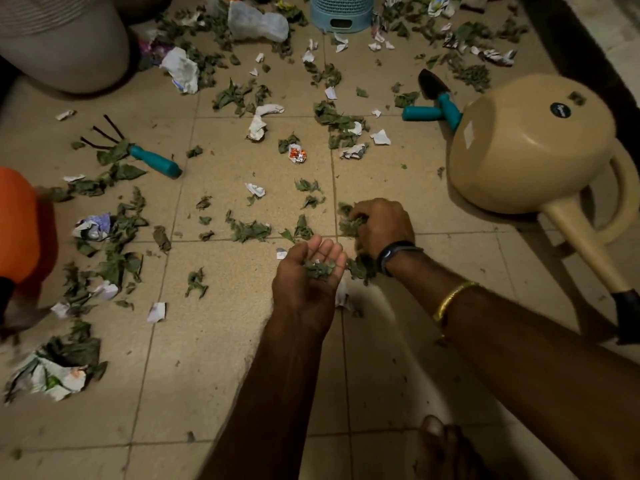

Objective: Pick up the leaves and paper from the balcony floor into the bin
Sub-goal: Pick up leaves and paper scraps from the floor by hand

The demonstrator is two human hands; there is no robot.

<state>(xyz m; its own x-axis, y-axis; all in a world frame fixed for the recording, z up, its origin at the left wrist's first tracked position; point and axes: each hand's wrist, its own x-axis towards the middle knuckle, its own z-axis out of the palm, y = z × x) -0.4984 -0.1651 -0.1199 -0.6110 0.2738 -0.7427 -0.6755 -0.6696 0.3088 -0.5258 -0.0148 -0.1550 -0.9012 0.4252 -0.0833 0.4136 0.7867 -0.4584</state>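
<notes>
1. Held the left grip (308,271) palm up, fingers loosely cupped and spread rather than closed, with one small heap of dry, crinkled green leaves (318,268) carried in the hollow.
2. Pinched a clump of the same leaves in the right grip (381,226), knuckles up, fingers curled down against the floor (214,358), just beyond the left grip.
3. Wore one black wristband (394,256) on the right wrist and one thin gold bangle (453,299) further up that forearm.
4. Saw beige, speckled square tiles with thin grout lines, strewn nearly all over with curled, wilted leaves, too many to count.
5. Counted well over a dozen paper scraps (156,311), white, torn and crumpled, lying among the leaves, plus one shiny orange-and-silver foil wrapper (297,154) near the middle.
6. Saw one bin (341,12), round, pale blue plastic with a perforated wall, upright at the far edge, well apart from both grips.
7. Counted three teal handles: one hand rake (131,147) with three bent black tines at the left, one black-bladed trowel (434,91) crossing a second teal-handled tool (420,113).
8. Saw one watering can (530,147), smooth beige plastic, bulbous, lying on its side at the right, its long spout ending in a black tip.
</notes>
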